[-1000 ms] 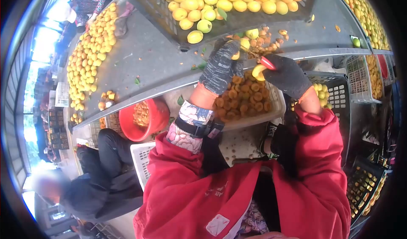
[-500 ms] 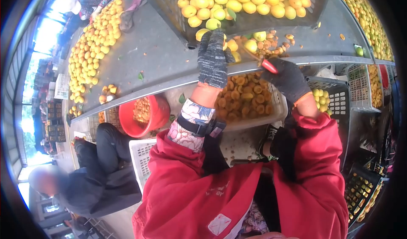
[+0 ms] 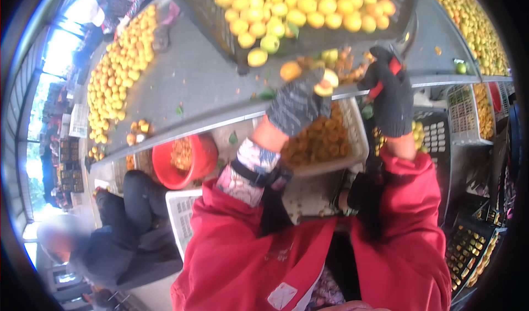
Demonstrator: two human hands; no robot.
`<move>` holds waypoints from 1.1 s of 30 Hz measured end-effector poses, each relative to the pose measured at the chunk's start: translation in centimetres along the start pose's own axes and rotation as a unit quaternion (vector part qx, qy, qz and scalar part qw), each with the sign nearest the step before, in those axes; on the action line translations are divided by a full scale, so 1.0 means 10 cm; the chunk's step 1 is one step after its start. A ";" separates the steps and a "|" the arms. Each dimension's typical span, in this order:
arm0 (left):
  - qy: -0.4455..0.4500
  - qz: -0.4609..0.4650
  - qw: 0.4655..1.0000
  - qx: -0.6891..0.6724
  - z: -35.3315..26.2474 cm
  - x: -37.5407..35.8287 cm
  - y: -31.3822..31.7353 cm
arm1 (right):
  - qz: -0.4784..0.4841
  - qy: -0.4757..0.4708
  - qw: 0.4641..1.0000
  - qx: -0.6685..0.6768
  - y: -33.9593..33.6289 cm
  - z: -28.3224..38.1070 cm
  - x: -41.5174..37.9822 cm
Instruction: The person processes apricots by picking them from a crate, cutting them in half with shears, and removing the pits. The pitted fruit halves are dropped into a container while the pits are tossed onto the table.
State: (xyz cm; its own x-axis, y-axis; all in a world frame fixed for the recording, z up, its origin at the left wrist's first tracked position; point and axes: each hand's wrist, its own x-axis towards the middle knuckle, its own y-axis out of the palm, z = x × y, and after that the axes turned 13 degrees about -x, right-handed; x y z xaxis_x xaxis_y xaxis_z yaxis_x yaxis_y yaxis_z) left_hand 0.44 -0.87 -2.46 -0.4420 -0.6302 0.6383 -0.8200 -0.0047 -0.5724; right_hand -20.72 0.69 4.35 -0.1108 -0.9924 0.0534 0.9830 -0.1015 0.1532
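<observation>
My left hand (image 3: 300, 106), in a dark grey patterned glove, is closed round a yellow apricot (image 3: 326, 82) at the table's front edge; a paler orange patch that looks like a cut face shows on it. To the right, my gloved right hand (image 3: 392, 98) is closed on a red-handled knife (image 3: 377, 90). Red parts of the handle show between its fingers; the blade cannot be made out. Just beyond my hands, a black crate (image 3: 234, 54) of whole apricots (image 3: 297, 16) rests tilted on the table. Small brown pits or scraps (image 3: 346, 68) lie before it.
Below the table edge (image 3: 220, 122) stands a white bin (image 3: 361, 145) of halved apricots. A red bucket (image 3: 208, 159) with cut fruit is left of it. More apricots (image 3: 124, 74) are heaped on the metal table's left. A person in dark clothes (image 3: 140, 245) sits at the left.
My left hand has come back from the crate's near edge towards me and right, now with an apricot. My right hand has moved right and up, turning the knife.
</observation>
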 end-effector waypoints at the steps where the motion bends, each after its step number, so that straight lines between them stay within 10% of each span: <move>1: 0.009 0.006 1.000 0.016 -0.03 0.00 0.04 | -0.002 -0.025 0.999 0.034 -0.01 0.01 0.03; 5: -0.281 0.004 0.887 -0.365 -0.04 -0.06 0.26 | 0.036 -0.045 0.963 0.262 -0.03 0.05 0.08; 8: -0.110 0.073 0.987 -0.094 -0.19 -0.05 0.27 | 0.049 -0.036 0.956 0.287 -0.04 0.08 0.05; 12: -0.265 0.128 0.890 -0.348 -0.26 -0.02 0.25 | 0.048 -0.019 0.954 0.296 0.05 0.14 -0.04; 16: -0.294 0.163 0.888 -0.315 -0.30 0.00 0.26 | 0.022 -0.049 0.965 0.257 0.15 0.11 -0.07; 19: 0.022 0.053 0.992 -0.112 -0.31 -0.01 0.27 | 0.035 -0.037 0.966 0.252 0.15 0.00 -0.08; 21: -0.141 0.080 0.972 -0.170 -0.47 0.00 0.24 | 0.044 -0.018 0.970 0.238 0.17 -0.02 -0.10; 33: -0.061 0.092 0.985 -0.129 -0.43 0.04 0.17 | 0.035 0.038 0.974 0.219 0.19 -0.05 -0.01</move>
State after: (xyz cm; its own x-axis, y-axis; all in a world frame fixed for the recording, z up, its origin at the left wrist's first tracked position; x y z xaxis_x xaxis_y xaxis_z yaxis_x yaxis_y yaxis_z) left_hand -2.71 2.20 -1.03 -0.5583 -0.6907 0.4596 -0.8017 0.3068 -0.5129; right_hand -18.81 0.61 4.16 -0.0185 -0.9998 0.0080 0.8293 -0.0108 0.5586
